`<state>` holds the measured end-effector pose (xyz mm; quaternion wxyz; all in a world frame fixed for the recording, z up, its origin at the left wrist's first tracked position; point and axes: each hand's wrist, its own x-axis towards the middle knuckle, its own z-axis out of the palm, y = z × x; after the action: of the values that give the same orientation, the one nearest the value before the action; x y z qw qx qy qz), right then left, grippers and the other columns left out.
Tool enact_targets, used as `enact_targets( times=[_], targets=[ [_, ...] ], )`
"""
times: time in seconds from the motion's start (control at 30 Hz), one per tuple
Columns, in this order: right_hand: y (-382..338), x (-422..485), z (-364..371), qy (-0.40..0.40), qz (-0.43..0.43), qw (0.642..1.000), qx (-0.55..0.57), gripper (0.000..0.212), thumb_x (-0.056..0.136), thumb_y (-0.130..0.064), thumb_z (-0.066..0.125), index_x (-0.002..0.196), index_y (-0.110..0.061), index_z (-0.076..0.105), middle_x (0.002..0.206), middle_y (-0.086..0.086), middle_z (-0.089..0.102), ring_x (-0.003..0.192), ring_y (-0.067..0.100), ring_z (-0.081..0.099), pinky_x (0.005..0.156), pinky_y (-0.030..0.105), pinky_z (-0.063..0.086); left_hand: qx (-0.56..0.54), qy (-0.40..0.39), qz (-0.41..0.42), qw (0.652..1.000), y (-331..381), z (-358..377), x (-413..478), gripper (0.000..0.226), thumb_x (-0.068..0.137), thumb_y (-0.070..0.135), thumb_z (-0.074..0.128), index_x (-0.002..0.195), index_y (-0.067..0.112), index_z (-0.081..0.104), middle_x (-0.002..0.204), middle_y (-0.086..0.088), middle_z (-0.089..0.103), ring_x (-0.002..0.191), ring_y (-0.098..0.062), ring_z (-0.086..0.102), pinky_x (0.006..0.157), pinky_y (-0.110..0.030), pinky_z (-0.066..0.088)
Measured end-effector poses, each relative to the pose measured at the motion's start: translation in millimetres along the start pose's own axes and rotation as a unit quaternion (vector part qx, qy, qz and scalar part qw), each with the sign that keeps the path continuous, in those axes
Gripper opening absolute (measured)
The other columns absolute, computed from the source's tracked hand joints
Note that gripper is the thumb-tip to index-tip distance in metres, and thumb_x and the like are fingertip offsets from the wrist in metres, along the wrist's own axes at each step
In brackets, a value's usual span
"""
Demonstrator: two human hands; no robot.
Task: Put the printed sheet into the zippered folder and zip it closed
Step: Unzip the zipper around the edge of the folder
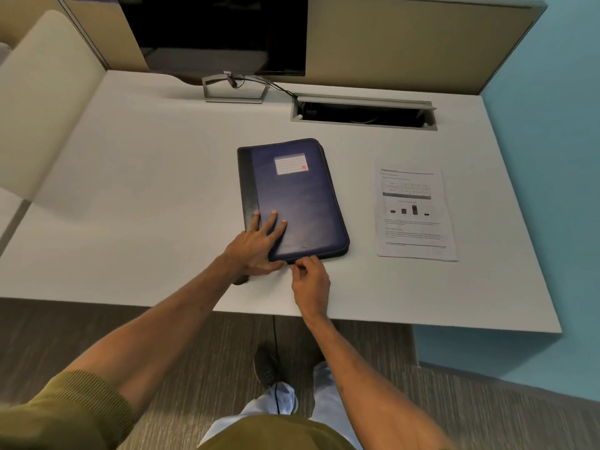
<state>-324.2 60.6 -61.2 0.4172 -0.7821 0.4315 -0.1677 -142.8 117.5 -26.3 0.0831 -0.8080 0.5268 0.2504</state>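
Note:
A dark blue zippered folder [298,196] with a black spine and a white label lies closed on the white desk [146,190]. My left hand [256,245] presses flat on the folder's near left corner, fingers spread. At the folder's near edge, my right hand [308,280] pinches the zipper pull with thumb and forefinger. The printed sheet [414,212], showing a table, a bar chart and text, lies flat on the desk to the right of the folder, apart from it.
A black monitor [220,34] on a metal stand is at the back of the desk. An open cable hatch [363,113] sits at the back right. Beige partition panels stand behind and at the left. The desk's front edge is just under my forearms.

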Motion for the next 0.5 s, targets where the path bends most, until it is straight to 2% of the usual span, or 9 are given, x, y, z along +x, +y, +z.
enact_targets(
  times=[0.07,0.13,0.2,0.27,0.3,0.37,0.5],
  targets=[
    [1.2,-1.8,2.6,0.009,0.004,1.000,0.001,0.010,0.101,-0.013,0.068,0.107,-0.006,0.072,0.108,0.006,0.069,0.099,0.022,0.066,0.089,0.041,0.060,-0.020,-0.002,-0.004,1.000,-13.1,1.6,-8.0,0.115,0.095,0.068,0.064,0.172,0.026,-0.011,0.179,-0.008,-0.022,0.165,-0.045,-0.015,0.128,-0.062,0.034],
    [1.7,-2.5,4.0,0.011,0.000,1.000,-0.004,0.010,0.102,-0.014,0.067,0.108,-0.007,0.072,0.108,0.006,0.069,0.100,0.021,0.066,0.089,0.040,0.060,-0.050,0.000,-0.021,0.999,-26.3,4.5,-17.3,0.114,0.094,0.067,0.066,0.172,0.033,-0.011,0.177,-0.013,-0.026,0.166,-0.048,-0.007,0.129,-0.061,0.034],
    [0.9,-2.9,6.1,0.009,-0.007,1.000,-0.015,0.011,0.103,-0.015,0.066,0.108,-0.007,0.071,0.108,0.006,0.069,0.100,0.020,0.065,0.089,0.038,0.060,-0.065,0.001,-0.031,0.997,-34.3,7.9,-23.3,0.112,0.095,0.067,0.064,0.171,0.037,-0.012,0.177,-0.019,-0.023,0.160,-0.050,0.029,0.126,-0.053,0.042],
    [-1.1,-4.6,10.0,0.008,-0.011,1.000,-0.027,0.010,0.104,-0.015,0.065,0.108,-0.008,0.071,0.108,0.005,0.069,0.100,0.020,0.065,0.089,0.037,0.060,-0.044,0.007,-0.026,0.999,-37.2,10.0,-25.0,0.109,0.097,0.069,0.060,0.172,0.033,-0.011,0.178,-0.023,-0.014,0.136,-0.044,0.062,0.117,-0.044,0.053],
    [-2.7,-5.9,12.8,0.006,-0.015,0.999,-0.031,0.010,0.104,-0.015,0.065,0.108,-0.008,0.071,0.108,0.005,0.068,0.100,0.019,0.064,0.089,0.037,0.060,-0.031,0.011,-0.022,0.999,-37.8,10.1,-25.1,0.108,0.097,0.070,0.058,0.172,0.031,-0.010,0.178,-0.024,-0.010,0.125,-0.040,0.069,0.113,-0.042,0.056],
    [-6.5,-9.9,20.8,-0.007,-0.030,0.999,-0.042,0.012,0.105,-0.016,0.064,0.110,-0.008,0.071,0.110,0.005,0.069,0.102,0.019,0.064,0.090,0.036,0.059,-0.021,0.022,-0.014,0.999,-39.6,8.7,-25.9,0.103,0.100,0.070,0.054,0.173,0.028,-0.005,0.178,-0.024,-0.002,0.115,-0.037,0.074,0.110,-0.041,0.058],
    [-15.8,-17.6,38.6,-0.021,-0.037,0.998,-0.045,0.013,0.105,-0.017,0.063,0.113,-0.010,0.071,0.112,0.004,0.069,0.103,0.017,0.063,0.092,0.035,0.058,-0.045,0.044,-0.008,0.998,-42.7,0.6,-25.1,0.078,0.109,0.056,0.044,0.173,0.023,0.014,0.178,-0.023,0.011,0.113,-0.037,0.074,0.113,-0.044,0.055]
  ],
)
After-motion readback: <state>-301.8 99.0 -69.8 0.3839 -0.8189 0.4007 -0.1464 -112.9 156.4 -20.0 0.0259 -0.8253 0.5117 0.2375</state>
